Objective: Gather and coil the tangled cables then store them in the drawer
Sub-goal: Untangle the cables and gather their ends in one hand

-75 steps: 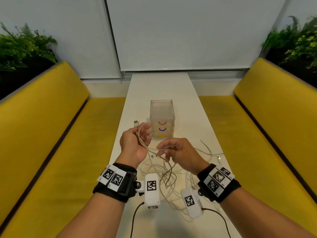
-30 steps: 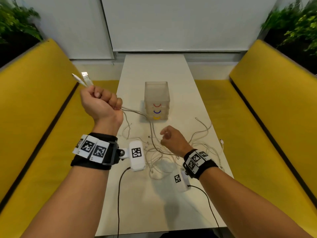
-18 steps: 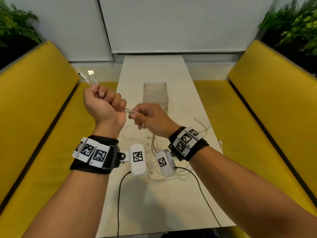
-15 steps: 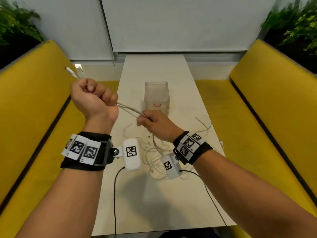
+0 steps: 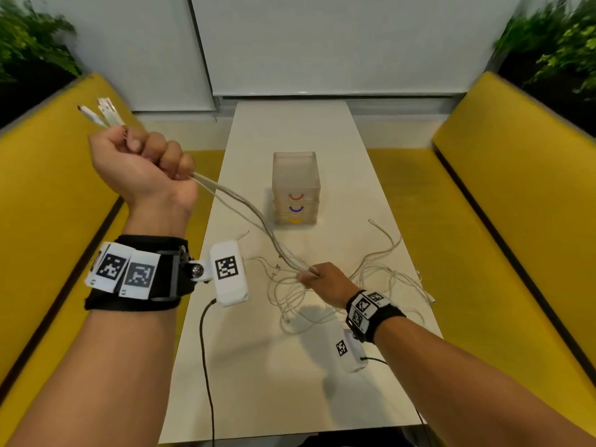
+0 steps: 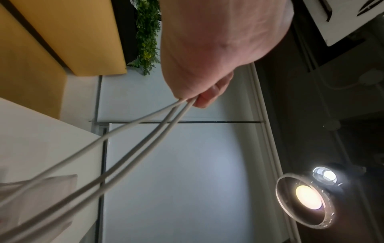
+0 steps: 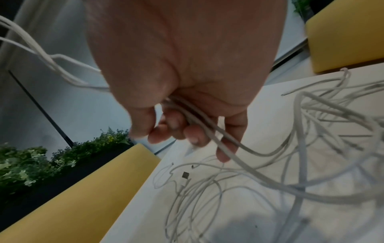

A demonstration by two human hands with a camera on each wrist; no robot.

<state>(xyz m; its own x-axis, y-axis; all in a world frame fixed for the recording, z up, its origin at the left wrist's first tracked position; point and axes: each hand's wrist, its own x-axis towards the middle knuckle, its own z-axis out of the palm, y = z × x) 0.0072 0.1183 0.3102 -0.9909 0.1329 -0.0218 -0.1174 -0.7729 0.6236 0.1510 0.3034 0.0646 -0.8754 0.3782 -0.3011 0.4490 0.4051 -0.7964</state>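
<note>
My left hand [image 5: 145, 166] is raised over the table's left side in a fist round white cables [image 5: 245, 204]; two plug ends [image 5: 103, 112] stick out above it. From the fist [image 6: 199, 92] the strands [image 6: 124, 139] run taut down to my right hand [image 5: 317, 277], which grips them low over the table. In the right wrist view its fingers [image 7: 178, 125] curl round the strands [image 7: 207, 125]. A loose tangle of white cables [image 5: 371, 282] lies on the white table [image 5: 290, 382] round that hand. The small clear drawer unit [image 5: 296, 188] stands behind, its drawers shut.
Yellow benches [image 5: 516, 204] flank the long table on both sides. Plants [image 5: 32, 43] fill the back corners. Black leads [image 5: 206, 366] hang from the wrist cameras over the near table edge.
My right hand has slid down the cables from near the left fist to just above the table. The left fist stays raised, and the stretch between the hands is longer.
</note>
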